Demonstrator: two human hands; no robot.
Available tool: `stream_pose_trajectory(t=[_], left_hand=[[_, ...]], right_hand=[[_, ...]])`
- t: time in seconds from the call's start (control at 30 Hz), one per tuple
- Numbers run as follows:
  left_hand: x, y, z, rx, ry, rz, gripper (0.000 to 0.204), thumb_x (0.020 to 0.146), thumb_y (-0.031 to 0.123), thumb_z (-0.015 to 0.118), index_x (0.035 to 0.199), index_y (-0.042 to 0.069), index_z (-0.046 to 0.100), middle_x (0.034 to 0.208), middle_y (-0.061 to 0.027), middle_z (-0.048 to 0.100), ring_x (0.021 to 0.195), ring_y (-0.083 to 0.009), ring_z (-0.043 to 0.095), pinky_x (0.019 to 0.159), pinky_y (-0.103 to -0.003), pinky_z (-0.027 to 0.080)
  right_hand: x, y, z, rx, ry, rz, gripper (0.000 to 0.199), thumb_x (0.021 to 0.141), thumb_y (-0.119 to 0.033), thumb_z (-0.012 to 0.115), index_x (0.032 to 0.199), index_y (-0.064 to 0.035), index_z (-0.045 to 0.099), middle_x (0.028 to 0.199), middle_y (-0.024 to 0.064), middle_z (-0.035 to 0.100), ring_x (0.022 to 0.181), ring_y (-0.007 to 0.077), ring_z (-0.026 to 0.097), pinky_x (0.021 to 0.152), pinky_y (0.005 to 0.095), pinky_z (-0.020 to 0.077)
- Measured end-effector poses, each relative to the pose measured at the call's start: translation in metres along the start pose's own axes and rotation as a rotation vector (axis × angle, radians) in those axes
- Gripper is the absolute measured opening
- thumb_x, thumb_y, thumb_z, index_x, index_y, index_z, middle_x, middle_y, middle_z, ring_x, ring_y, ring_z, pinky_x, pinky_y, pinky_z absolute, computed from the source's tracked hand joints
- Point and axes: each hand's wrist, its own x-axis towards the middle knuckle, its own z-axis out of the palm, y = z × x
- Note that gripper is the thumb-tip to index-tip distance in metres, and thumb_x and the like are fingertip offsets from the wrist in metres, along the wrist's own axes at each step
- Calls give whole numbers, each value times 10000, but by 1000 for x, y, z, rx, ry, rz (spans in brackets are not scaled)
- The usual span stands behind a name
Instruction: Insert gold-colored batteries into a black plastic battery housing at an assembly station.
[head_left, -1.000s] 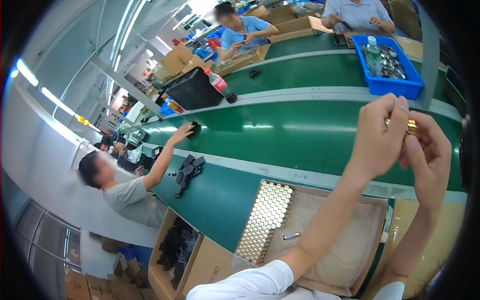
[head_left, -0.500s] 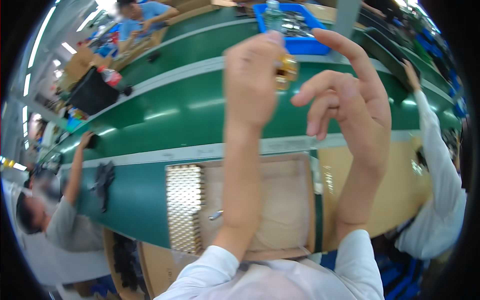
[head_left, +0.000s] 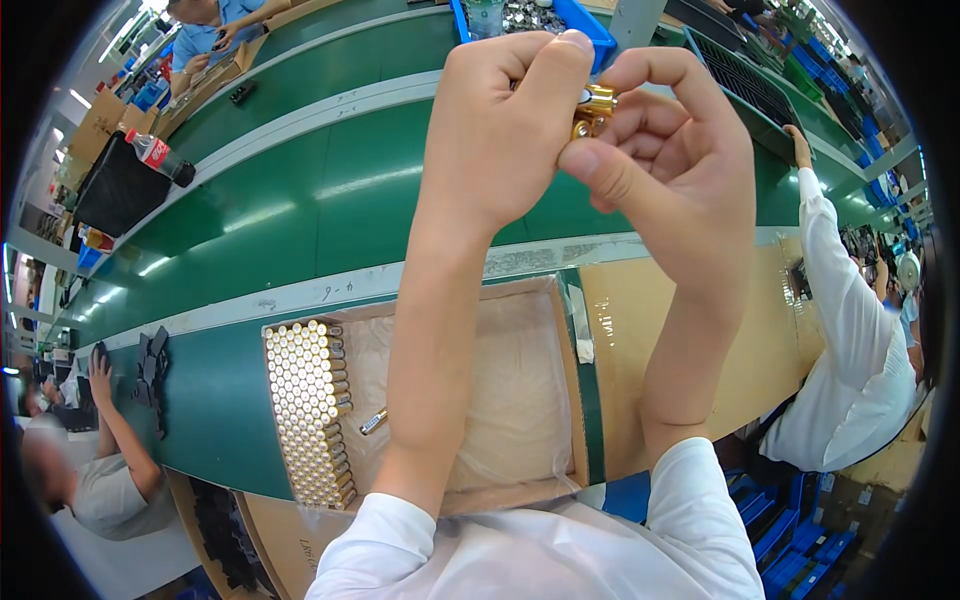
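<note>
Left hand (head_left: 505,130), raised: closed around gold-coloured batteries (head_left: 598,99). Right hand (head_left: 695,165), close beside it: thumb and forefinger curled at their exposed ends, grip not determinable. Cardboard tray (head_left: 572,400), on green desk (head_left: 220,400): packed batteries (head_left: 300,400) along left side, one loose battery (head_left: 373,421) nearby.

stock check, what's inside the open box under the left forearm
Inside the box: batteries packed along its left side, one loose battery lying right of them, and crinkled lining. Whatever the left forearm covers can't be seen.
</note>
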Motion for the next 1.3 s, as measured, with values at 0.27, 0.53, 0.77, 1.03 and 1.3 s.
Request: stream_pose_trajectory(t=[0.27,0.53,0.77,1.03,1.3], left_hand=[[6,-13,3,-66,29,75,366,1056,153,562,713,25,576,642,-8,548,592,-98,412,537,-271,336],[15,-23,-10,0,115,213,358,1049,131,560,702,42,568,624,7,525,577,-77,392,530,-261,324],[15,-20,-7,36,123,147,361,1012,119,571,666,19,557,613,-1,541,568,-96,374,519,-273,321],[-3,18,22,448,-121,80,262,831,219,616,691,33,736,642,-71,638,551,-176,509,543,-297,432],[-114,65,109,469,-262,541,174,853,186,690,838,58,806,819,-135,712,659,-205,541,650,-386,437]], right_hand=[[6,21,-14,87,-28,65,534,895,-10,798,1395,-11,613,895,89,725,604,80,564,525,180,454],[2,106,-28,-687,-443,334,261,852,-57,814,1099,-13,740,870,79,729,566,121,574,545,252,500],[-14,152,-48,-757,-730,858,118,837,-36,782,943,-6,739,794,68,714,602,135,625,591,282,543],[-32,98,23,-493,-661,397,176,826,-49,769,1002,-42,769,788,54,713,612,181,614,608,305,514],[-51,66,139,-458,-1192,-190,147,844,-30,771,980,-81,746,879,67,745,690,283,639,669,370,518]])
